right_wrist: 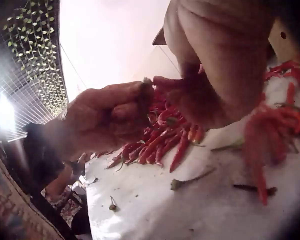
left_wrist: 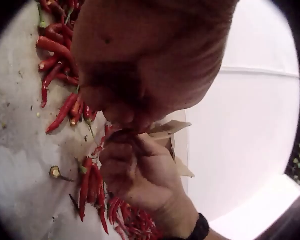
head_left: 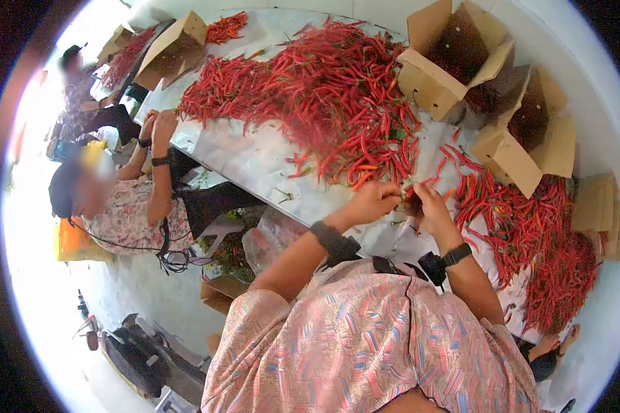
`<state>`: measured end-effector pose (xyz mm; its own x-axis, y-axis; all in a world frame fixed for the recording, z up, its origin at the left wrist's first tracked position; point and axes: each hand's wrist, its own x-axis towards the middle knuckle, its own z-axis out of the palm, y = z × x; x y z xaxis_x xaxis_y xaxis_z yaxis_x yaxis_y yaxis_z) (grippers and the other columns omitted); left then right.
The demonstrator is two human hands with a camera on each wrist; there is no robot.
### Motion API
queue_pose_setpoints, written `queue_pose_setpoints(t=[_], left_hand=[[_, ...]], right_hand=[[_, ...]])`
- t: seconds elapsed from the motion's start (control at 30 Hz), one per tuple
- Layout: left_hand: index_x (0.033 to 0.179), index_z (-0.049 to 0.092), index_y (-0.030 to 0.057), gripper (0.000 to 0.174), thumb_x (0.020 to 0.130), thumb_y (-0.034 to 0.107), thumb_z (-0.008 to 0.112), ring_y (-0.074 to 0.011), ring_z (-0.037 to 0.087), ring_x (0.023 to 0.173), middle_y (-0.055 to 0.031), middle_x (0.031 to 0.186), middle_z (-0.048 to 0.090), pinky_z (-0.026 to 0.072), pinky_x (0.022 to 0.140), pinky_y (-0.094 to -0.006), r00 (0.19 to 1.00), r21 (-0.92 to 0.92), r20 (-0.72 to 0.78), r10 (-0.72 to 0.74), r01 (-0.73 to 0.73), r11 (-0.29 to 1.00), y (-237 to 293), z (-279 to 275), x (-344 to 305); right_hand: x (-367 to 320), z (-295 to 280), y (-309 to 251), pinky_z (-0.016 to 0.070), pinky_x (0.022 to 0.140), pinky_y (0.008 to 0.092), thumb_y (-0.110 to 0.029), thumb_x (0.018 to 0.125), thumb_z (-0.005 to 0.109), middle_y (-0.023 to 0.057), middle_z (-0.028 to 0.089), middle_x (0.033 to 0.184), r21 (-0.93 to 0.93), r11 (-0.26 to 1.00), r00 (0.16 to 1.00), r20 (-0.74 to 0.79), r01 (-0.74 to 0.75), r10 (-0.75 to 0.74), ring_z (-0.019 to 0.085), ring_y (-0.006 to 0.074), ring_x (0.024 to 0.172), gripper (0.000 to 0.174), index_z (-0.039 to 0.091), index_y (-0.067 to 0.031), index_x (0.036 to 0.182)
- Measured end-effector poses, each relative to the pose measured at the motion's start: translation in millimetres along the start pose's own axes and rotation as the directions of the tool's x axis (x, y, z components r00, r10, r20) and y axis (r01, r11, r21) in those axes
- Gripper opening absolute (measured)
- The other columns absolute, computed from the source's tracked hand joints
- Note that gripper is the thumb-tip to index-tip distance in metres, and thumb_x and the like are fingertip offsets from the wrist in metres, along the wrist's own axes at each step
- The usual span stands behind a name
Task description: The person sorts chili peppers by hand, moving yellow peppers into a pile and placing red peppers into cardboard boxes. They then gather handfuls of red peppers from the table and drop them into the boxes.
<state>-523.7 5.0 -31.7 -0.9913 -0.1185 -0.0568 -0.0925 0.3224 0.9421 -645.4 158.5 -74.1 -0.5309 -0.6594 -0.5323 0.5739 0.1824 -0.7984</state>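
Both hands meet over the near edge of the table. My right hand point(head_left: 435, 212) holds a red chili pepper point(right_wrist: 161, 81), its end poking out between the fingers toward the other hand. Facing it, my left hand point(head_left: 373, 204) pinches the green stem point(right_wrist: 147, 80) at that end between its fingertips. In the left wrist view the left hand point(left_wrist: 150, 60) looms close and dark, with the right hand point(left_wrist: 145, 175) below it. Just beyond the hands a large heap of red chilies point(head_left: 344, 82) covers the table, and a second pile point(head_left: 523, 227) lies to the right.
Open cardboard boxes point(head_left: 430, 79) stand along the back right. Loose stems point(right_wrist: 190, 180) are scattered on the white tabletop point(head_left: 241, 162). Another person point(head_left: 141, 213) sits at the left side, and a further person point(head_left: 83, 103) is behind. A clear plastic bag point(head_left: 275, 237) sits below the table.
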Motion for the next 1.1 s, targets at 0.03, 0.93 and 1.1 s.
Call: queue_pose_setpoints(t=[0.03,0.93,1.1], left_hand=[[0.086,0.058,0.0054,0.016,0.085,0.021,0.052,-0.0154,0.054,0.059,-0.0067,0.064,0.055,0.0423,0.054,-0.0303,0.999,-0.082,0.024,-0.044,0.046,0.996,-4.8,-6.2,1.1],[0.096,0.060,0.0085,0.022,0.075,0.014,0.053,-0.0335,0.059,0.076,-0.0123,0.102,0.054,0.0479,0.066,-0.0418,0.828,0.641,-0.529,-0.186,0.533,0.552,-67.9,-146.8,-114.9],[0.085,0.061,0.0115,0.016,0.072,0.011,0.052,-0.0289,0.058,0.072,-0.0078,0.087,0.057,0.0471,0.061,-0.0391,0.914,0.719,-0.404,0.038,0.291,0.631,-44.7,-134.9,-65.5]], right_hand=[[17.3,-5.3,16.7,0.0474,0.073,0.0316,-0.029,0.088,0.048,0.0077,0.061,0.090,-0.088,0.993,0.996,-0.012,0.082,-0.083,0.059,0.0184,0.079,0.033,0.057,-0.0007,0.101],[5.2,-43.4,-9.2,0.0396,0.046,0.0252,-0.002,0.075,0.046,0.0048,0.054,0.065,-0.207,0.978,0.961,-0.261,0.033,-0.088,0.052,0.0140,0.054,0.011,0.053,-0.0031,0.084],[24.5,-12.0,-10.0,0.0440,0.055,0.0260,-0.010,0.076,0.051,0.0058,0.061,0.072,-0.610,0.793,0.962,-0.225,-0.016,-0.154,0.056,0.0147,0.062,0.024,0.062,-0.0019,0.095]])
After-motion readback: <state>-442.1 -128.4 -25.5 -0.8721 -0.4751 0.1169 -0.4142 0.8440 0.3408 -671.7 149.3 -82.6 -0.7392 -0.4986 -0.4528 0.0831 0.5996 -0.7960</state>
